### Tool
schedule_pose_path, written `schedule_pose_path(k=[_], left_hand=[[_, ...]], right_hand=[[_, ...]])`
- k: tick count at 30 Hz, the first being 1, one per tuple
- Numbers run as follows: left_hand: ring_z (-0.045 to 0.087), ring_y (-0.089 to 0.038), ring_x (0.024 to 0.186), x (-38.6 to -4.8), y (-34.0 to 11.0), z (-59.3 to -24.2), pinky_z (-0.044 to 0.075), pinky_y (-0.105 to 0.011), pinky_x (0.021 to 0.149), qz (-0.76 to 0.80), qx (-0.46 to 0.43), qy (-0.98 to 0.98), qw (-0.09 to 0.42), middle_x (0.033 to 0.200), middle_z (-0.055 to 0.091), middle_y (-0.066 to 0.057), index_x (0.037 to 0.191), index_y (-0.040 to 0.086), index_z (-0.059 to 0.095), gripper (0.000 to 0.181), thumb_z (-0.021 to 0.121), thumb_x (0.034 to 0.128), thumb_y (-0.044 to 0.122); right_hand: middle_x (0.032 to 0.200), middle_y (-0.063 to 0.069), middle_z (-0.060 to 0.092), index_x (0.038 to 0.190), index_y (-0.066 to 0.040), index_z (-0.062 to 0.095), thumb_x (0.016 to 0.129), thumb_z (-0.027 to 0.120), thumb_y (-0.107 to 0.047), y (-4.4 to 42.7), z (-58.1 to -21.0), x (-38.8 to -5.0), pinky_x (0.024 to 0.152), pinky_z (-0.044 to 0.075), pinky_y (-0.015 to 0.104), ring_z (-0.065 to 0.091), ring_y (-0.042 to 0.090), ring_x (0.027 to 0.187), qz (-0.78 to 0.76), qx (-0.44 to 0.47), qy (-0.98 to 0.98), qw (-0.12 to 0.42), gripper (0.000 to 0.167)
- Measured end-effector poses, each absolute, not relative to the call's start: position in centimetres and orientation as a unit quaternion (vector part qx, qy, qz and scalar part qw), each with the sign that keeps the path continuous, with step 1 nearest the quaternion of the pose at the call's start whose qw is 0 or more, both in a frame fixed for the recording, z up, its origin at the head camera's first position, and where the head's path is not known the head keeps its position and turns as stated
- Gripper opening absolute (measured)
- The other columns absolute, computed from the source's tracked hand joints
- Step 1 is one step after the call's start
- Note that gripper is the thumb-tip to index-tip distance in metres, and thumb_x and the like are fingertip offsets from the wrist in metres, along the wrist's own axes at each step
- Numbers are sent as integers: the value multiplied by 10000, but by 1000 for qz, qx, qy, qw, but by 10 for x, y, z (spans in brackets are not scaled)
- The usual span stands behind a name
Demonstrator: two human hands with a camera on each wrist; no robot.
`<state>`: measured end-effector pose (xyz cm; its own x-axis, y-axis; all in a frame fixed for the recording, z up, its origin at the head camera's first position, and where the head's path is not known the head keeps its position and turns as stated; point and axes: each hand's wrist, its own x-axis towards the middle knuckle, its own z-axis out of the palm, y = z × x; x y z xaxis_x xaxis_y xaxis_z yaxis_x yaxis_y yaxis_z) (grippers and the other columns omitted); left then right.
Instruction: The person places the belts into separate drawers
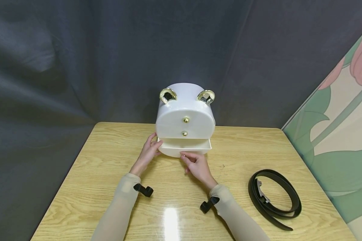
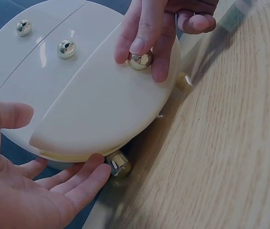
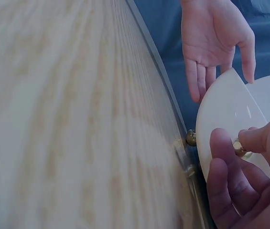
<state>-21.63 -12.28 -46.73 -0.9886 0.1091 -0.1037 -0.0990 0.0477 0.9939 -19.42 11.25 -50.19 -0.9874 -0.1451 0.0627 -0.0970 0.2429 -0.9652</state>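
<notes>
A white, round-fronted drawer box (image 1: 185, 125) with two gold ears stands near the table's back edge. Its bottom drawer (image 1: 172, 152) is pulled out, while the two drawers above, each with a gold knob, are closed. My right hand (image 1: 197, 166) pinches the bottom drawer's gold knob (image 2: 140, 61) between thumb and fingers. At the box's left side, my left hand (image 1: 147, 152) has its fingers extended, and the fingertips touch the lower edge beside a small gold foot (image 2: 118, 163). What the open drawer holds behind its front panel is partly hidden.
A coiled black belt (image 1: 294, 194) with a silver buckle lies on the right of the wooden table (image 1: 102, 160). Behind the table hangs a dark curtain (image 1: 123, 67). A flower-patterned cloth (image 1: 347, 134) borders the right side.
</notes>
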Motion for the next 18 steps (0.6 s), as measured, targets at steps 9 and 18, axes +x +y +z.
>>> schedule_pose_path(k=[9,18], left_hand=[[578,-432,1386,-217,-124,-471,461,-582,1180,686,-8,723,75,1577,504,-259,1715,167,171,709,520,1121,337],[676,-338,1237,-217,-124,-471,540,-508,1096,688,-7,721,76,1533,548,-242,1708,191,204,661,500,1131,321]], right_hand=[[1089,185,810,1267,-93,792,1001,742,-95,113,-501,-188,461,504,221,618,140,470,-613,-80,785,35,270],[1116,169,811,1261,-89,795,1011,730,-88,115,-501,-182,454,486,214,634,151,459,-600,-94,794,31,259]])
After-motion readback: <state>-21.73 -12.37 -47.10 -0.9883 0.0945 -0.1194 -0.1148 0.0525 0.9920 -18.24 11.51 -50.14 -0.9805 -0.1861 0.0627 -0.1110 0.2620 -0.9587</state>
